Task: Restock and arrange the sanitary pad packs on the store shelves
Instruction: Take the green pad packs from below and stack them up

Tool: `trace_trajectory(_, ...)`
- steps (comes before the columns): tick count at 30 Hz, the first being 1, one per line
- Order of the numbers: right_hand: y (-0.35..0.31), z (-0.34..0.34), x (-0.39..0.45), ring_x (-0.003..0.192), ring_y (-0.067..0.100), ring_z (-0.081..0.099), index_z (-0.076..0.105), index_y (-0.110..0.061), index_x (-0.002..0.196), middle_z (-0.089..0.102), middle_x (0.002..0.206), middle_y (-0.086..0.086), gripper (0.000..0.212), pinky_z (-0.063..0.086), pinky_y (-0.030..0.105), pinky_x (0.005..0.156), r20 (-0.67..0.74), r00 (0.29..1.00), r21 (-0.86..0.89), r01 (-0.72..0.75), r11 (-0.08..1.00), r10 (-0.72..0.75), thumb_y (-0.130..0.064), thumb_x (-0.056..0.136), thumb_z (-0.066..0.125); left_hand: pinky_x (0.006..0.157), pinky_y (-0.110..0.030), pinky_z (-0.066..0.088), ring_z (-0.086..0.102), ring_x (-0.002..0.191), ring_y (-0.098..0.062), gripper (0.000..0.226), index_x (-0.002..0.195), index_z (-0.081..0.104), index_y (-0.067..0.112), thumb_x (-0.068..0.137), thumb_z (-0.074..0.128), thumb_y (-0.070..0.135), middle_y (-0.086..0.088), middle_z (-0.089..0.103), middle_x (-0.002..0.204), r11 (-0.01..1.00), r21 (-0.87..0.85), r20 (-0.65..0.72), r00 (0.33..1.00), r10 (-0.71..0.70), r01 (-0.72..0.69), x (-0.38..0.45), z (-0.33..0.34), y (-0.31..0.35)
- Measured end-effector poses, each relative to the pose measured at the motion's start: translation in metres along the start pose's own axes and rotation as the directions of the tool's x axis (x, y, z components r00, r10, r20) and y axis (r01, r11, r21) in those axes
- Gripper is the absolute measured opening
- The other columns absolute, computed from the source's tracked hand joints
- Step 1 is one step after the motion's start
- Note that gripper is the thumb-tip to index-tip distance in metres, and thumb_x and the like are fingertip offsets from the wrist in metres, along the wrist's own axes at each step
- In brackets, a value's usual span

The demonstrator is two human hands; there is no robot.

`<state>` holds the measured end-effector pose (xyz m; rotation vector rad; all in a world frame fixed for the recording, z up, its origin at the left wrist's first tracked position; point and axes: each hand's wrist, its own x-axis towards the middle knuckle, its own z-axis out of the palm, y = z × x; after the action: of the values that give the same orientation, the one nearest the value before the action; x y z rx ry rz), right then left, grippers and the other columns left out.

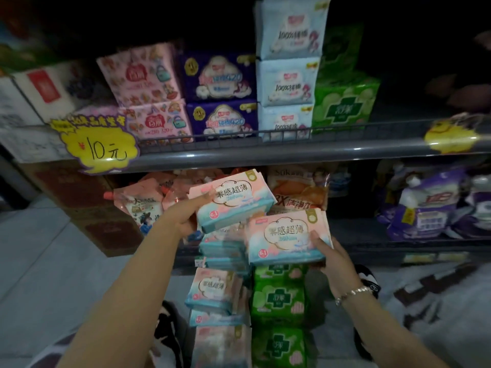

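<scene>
I see a yellow price sign [102, 148] reading 10 元 hanging on the grey shelf rail [265, 152]. Below sit spouted refill pouches [140, 205], an orange detergent bag [297, 191] and, I think, purple laundry bags [425, 205].

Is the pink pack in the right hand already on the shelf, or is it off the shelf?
Off the shelf. The right hand grips the pink pack in the air, below the upper shelf rail.

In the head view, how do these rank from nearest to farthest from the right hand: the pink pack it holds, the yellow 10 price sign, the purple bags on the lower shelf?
1. Pink pack: held in the right hand.
2. Purple bags: lower shelf, to the right.
3. Yellow price sign: upper shelf edge, far left.
</scene>
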<state>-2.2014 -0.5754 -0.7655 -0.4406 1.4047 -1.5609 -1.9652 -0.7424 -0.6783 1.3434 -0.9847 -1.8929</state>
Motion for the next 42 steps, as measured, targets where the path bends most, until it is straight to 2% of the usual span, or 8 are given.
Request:
trace_trajectory(3,-0.042,-0.020,-0.002,0.091,0.022,0.068,0.066,-0.018,0.098,0.072,0.100,0.007,0.012,0.053,0.038,0.082,0.023,0.995,-0.022,0.093,0.995,-0.092,-0.025,0.089,0.061,0.048,-0.033,0.057,0.072,0.061,-0.020,0.009,0.092,0.062,0.006,0.088,0.062,0.015,-0.012,0.075,0.078,0.995,0.029,0.034,0.995,0.097,-0.098,-0.022,0.028,0.018)
trace_trajectory(9,-0.137,-0.054,0.004,0.091,0.020,0.069,0.065,-0.015,0.102,0.073,0.099,0.005,0.025,0.056,0.028,0.071,0.013,0.956,-0.013,0.292,0.956,-0.292,-0.030,0.083,0.063,0.047,-0.029,0.056,0.072,0.062,-0.017,0.009,0.099,0.063,0.007,0.091,0.058,0.011,-0.007,0.075,0.075,0.940,-0.050,0.062,0.938,0.340,-0.338,-0.054,0.105,0.057)
trace_trajectory(12,-0.183,-0.074,0.017,0.092,0.022,0.069,0.067,-0.017,0.101,0.074,0.099,0.005,0.016,0.054,0.033,0.079,-0.063,0.925,-0.003,0.375,0.927,-0.374,-0.027,0.089,0.062,0.049,-0.029,0.057,0.073,0.067,-0.017,0.010,0.099,0.063,0.011,0.090,0.059,0.010,-0.004,0.075,0.077,0.889,-0.117,0.076,0.889,0.451,-0.442,-0.062,0.154,0.076)
trace_trajectory(16,-0.237,-0.106,0.040,0.078,0.023,0.067,0.067,-0.014,0.097,0.073,0.094,0.008,0.015,0.053,0.028,0.054,-0.219,0.888,0.089,0.430,0.898,-0.404,-0.027,0.090,0.063,0.049,-0.028,0.057,0.073,0.069,-0.014,0.012,0.098,0.064,0.015,0.088,0.063,0.008,0.001,0.075,0.077,0.839,-0.178,0.051,0.846,0.530,-0.515,-0.052,0.218,0.096)
trace_trajectory(24,-0.289,-0.167,0.073,0.074,0.018,0.060,0.063,-0.005,0.110,0.064,0.098,0.007,0.038,0.046,0.026,0.053,-0.658,0.692,0.207,0.545,0.812,-0.297,-0.034,0.086,0.064,0.080,-0.046,0.058,0.070,0.090,-0.024,0.036,0.120,0.059,0.010,0.087,0.069,0.020,-0.009,0.071,0.108,0.858,-0.189,0.081,0.863,0.499,-0.478,0.000,0.357,0.113)
trace_trajectory(29,-0.299,-0.192,0.091,0.079,0.023,0.061,0.062,-0.007,0.111,0.064,0.104,0.009,0.048,0.047,0.029,0.059,-0.737,0.592,0.180,0.637,0.750,-0.326,-0.043,0.079,0.062,0.054,-0.026,0.056,0.070,0.075,-0.016,0.044,0.122,0.053,0.010,0.087,0.070,0.030,-0.006,0.070,0.101,0.881,-0.179,0.081,0.886,0.456,-0.437,0.035,0.440,0.100)
trace_trajectory(34,-0.295,-0.210,0.112,0.059,0.015,0.046,0.053,-0.010,0.109,0.052,0.083,0.005,0.031,0.037,0.022,0.042,-0.724,0.605,0.154,0.609,0.778,-0.330,-0.036,0.092,0.054,0.056,-0.027,0.049,0.066,0.082,-0.023,0.056,0.125,0.051,0.006,0.084,0.071,0.039,-0.011,0.067,0.107,0.943,-0.037,-0.005,0.944,0.330,-0.330,0.080,0.487,0.088)
trace_trajectory(42,-0.295,-0.206,0.151,0.079,0.018,0.057,0.054,-0.026,0.086,0.060,0.089,-0.002,0.010,0.047,0.035,0.070,-0.671,0.635,0.097,0.586,0.805,-0.382,-0.032,0.094,0.053,0.082,-0.043,0.057,0.067,0.080,-0.027,0.077,0.126,0.054,0.007,0.076,0.066,0.065,-0.015,0.066,0.111,0.961,0.176,0.106,0.975,0.195,-0.212,0.148,0.500,0.088)
